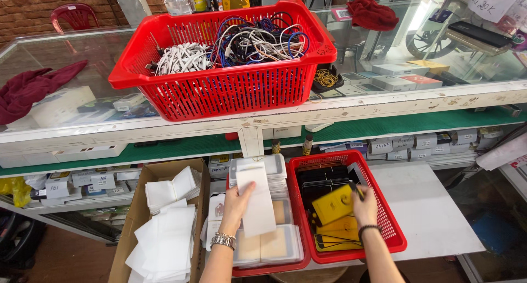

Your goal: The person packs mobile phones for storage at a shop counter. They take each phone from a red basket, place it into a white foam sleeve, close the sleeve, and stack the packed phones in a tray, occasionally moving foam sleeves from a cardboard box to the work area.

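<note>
My left hand (236, 203), with a metal watch on its wrist, holds a long white paper sleeve (257, 203) above a stack of clear plastic packets (263, 244). My right hand (363, 206), a dark band on its wrist, grips a yellow flat case (332, 204) inside a small red basket (384, 206) that holds black and yellow flat cases.
A large red basket (230, 91) full of tangled cables sits on the glass counter (71, 58). A cardboard box (164, 228) of white sleeves stands at the left. Dark red cloths (33, 88) lie on the counter; small boxes line the green shelf (417, 146).
</note>
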{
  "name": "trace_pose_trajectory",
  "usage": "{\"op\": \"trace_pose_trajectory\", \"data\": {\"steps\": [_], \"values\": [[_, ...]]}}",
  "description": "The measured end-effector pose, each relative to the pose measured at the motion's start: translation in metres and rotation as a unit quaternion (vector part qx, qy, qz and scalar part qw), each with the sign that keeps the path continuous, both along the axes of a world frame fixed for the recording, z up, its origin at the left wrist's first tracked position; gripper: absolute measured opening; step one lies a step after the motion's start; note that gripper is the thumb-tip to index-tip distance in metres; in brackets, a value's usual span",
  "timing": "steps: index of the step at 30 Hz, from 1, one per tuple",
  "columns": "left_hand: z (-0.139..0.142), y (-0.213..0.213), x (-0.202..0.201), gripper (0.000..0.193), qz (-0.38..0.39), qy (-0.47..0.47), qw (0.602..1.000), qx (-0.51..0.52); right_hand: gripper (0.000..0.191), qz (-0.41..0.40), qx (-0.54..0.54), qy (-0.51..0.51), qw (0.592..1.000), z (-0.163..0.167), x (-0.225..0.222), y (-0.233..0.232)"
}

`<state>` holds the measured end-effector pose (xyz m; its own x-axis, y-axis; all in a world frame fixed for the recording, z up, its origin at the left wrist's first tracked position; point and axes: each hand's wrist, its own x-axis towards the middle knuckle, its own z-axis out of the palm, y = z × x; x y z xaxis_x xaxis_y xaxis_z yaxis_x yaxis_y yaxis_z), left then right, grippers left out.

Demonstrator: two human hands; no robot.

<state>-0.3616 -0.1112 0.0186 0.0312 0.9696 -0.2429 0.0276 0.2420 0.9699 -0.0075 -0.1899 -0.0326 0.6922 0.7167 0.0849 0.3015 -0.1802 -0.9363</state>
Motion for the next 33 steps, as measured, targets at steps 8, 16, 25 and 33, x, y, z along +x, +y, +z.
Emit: {"op": "trace_pose_trajectory", "data": {"steps": [8, 16, 25, 33], "values": [[0.002, -0.001, 0.026, 0.037, 0.067, -0.052, 0.993, 0.077, 0.054, 0.109, -0.065, -0.144, 0.981, 0.023, -0.091, 0.013], [-0.005, 0.003, -0.066, 0.050, 0.229, 0.115, 0.944, 0.206, 0.036, 0.432, -0.079, 0.121, 0.890, 0.036, -0.175, 0.057], [-0.014, -0.039, -0.198, 0.087, 0.173, 0.630, 0.752, 0.093, 0.050, 0.334, -0.172, -0.064, 0.924, 0.017, -0.200, 0.062], [-0.004, 0.019, -0.082, 0.069, 0.057, 0.050, 0.983, 0.169, 0.020, 0.402, -0.024, 0.248, 0.881, 0.042, -0.197, 0.075]]}}
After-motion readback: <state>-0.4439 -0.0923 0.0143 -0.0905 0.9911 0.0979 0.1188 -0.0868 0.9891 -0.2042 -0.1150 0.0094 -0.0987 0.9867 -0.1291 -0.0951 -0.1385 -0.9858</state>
